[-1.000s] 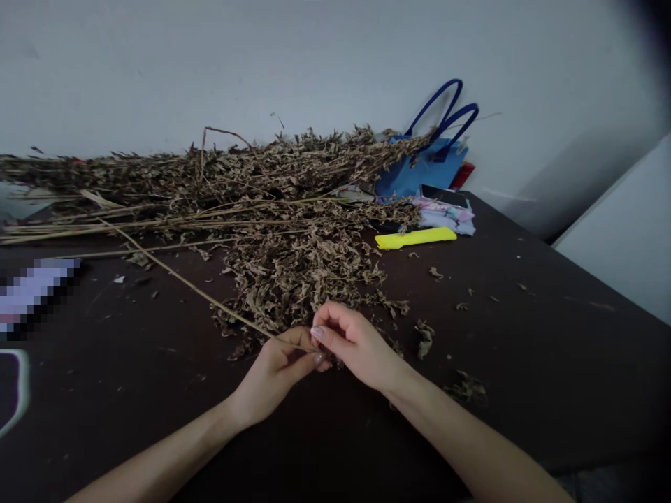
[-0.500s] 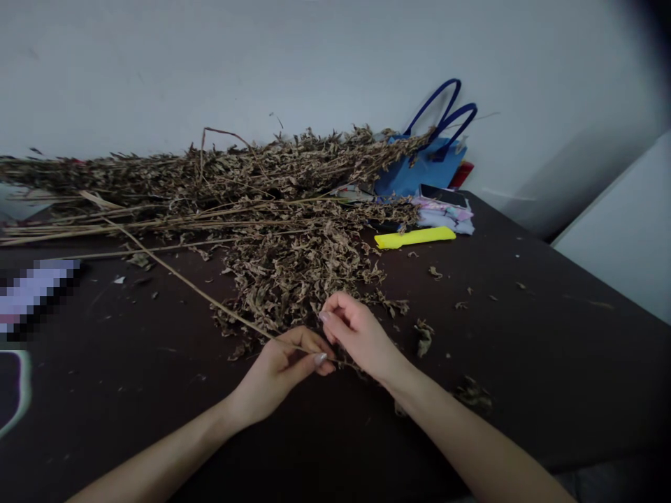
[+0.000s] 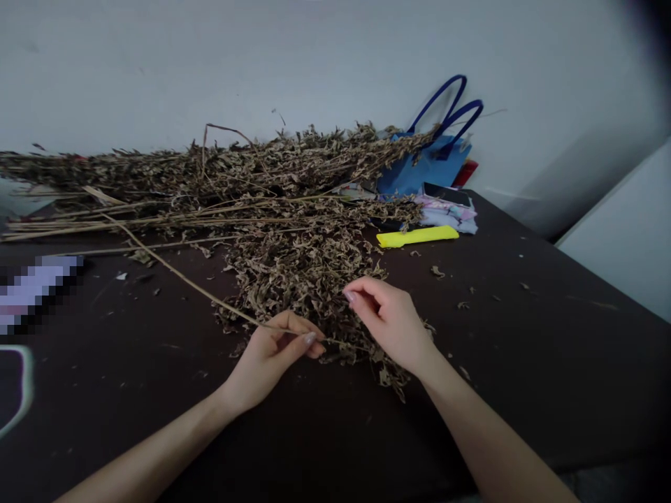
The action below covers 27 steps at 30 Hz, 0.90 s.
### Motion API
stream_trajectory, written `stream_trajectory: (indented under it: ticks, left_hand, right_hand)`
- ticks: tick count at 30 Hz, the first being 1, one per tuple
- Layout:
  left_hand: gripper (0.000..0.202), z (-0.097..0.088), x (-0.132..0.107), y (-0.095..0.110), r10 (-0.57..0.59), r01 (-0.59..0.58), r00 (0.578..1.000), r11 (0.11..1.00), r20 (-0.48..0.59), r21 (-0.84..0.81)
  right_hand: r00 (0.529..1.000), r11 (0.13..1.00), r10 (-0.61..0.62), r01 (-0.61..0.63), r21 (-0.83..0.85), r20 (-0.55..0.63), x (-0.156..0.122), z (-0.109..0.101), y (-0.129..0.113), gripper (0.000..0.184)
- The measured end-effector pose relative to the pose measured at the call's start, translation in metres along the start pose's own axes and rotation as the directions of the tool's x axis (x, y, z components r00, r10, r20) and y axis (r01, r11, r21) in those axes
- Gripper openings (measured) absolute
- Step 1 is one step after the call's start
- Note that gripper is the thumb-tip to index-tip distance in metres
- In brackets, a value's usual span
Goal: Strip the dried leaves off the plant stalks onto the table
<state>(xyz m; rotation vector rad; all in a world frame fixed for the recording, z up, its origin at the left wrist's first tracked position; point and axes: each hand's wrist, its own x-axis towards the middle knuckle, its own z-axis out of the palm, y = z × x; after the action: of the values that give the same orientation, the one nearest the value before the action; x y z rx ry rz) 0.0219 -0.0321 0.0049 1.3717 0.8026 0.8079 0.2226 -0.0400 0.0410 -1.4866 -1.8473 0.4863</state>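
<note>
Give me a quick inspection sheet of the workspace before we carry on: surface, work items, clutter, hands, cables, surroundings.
Surface: dark table, with loose leaf bits scattered about.
Work items: one dried stalk held slantwise, leafy end toward the right; leaf pile beyond the hands; stem bundle along the back.
Clutter: yellow strip, what looks like a phone, blue bag; a pixelated object at left, unidentifiable.
Hands: left hand pinches the stalk; right hand is curled, any grip unclear.
Cables: nothing seen.
Surroundings: pale wall behind.
</note>
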Motion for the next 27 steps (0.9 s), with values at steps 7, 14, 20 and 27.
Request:
stream_trajectory:
  ticks: [7, 14, 20, 27]
  left_hand:
    - [0.013, -0.002, -0.001, 0.005, 0.025, -0.022, 0.999, 0.993, -0.028, 0.115]
    - [0.010, -0.001, -0.003, 0.005, 0.021, -0.015, 0.998, 0.994, -0.053, 0.106]
    - [0.013, 0.001, -0.003, 0.007, 0.052, -0.040, 0.996, 0.989, -0.079, 0.141]
    - [0.012, 0.001, -0.007, 0.005, 0.152, -0.100, 0.975, 0.953, -0.165, 0.285]
  right_hand:
    - [0.928, 0.998, -0.031, 0.053, -0.047, 0.372, -0.006, -0.001, -0.005, 0.014]
    - [0.912, 0.992, -0.064, 0.102, -0.072, 0.405, -0.009, 0.005, -0.007, 0.014]
    - [0.912, 0.985, -0.143, 0.169, -0.034, 0.385, -0.010, 0.010, -0.010, 0.004]
    - [0.915, 0.953, -0.194, 0.261, -0.151, 0.355, -0.012, 0.015, -0.010, 0.010]
